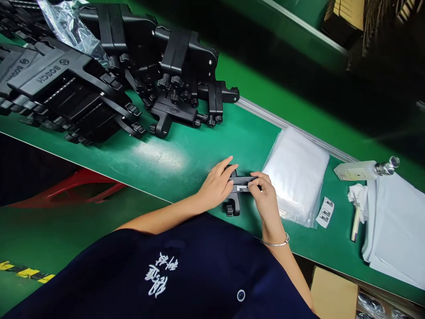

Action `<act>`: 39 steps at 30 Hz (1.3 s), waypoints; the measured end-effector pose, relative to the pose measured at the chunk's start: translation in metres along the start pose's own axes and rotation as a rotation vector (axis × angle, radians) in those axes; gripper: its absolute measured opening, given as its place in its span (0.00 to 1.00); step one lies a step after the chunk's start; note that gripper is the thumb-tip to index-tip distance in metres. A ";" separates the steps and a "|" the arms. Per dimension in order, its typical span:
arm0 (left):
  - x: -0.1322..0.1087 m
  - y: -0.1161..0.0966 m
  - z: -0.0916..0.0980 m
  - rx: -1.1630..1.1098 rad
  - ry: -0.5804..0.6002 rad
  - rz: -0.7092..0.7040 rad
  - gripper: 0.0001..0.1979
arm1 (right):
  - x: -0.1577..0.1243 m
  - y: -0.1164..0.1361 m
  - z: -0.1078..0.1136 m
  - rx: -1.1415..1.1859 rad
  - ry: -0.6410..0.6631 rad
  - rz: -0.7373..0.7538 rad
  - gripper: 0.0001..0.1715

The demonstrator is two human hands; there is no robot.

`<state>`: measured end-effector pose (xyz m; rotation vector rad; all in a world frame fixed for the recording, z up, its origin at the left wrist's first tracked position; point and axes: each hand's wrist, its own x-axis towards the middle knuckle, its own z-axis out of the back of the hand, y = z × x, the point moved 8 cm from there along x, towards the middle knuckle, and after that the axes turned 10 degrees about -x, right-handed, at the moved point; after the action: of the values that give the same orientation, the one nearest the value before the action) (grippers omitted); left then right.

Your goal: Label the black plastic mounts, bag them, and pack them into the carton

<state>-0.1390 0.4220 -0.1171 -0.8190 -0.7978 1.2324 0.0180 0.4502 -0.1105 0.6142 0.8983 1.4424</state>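
Note:
A black plastic bracket (pixel 235 199) with a knob at its near end lies on the green bench in front of me. On its crossbar sits a small white-and-black label (pixel 242 188). My left hand (pixel 215 185) holds the bracket's left side, fingers over the far end and thumb near the label. My right hand (pixel 265 192) is closed on the crossbar's right end, its thumb at the label's right edge and its fingers on the far side. Part of the bracket is hidden under both hands.
Several black Bosch brackets (pixel 38 77) are stacked at the left, beside crumpled clear plastic (pixel 71 29). To the right are clear bags (pixel 295 173), a label sheet (pixel 325 212), a bottle (pixel 357 170), a pen-like stick (pixel 355 223) with tissue, and white paper (pixel 398 235).

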 end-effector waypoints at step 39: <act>-0.008 -0.020 0.003 0.379 0.492 -0.779 0.23 | -0.011 -0.003 0.020 -0.341 0.327 0.364 0.33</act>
<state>-0.1334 0.4116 -0.0984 -0.3963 -0.3871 0.4272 0.0372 0.4418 -0.1006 0.2961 0.7872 2.0149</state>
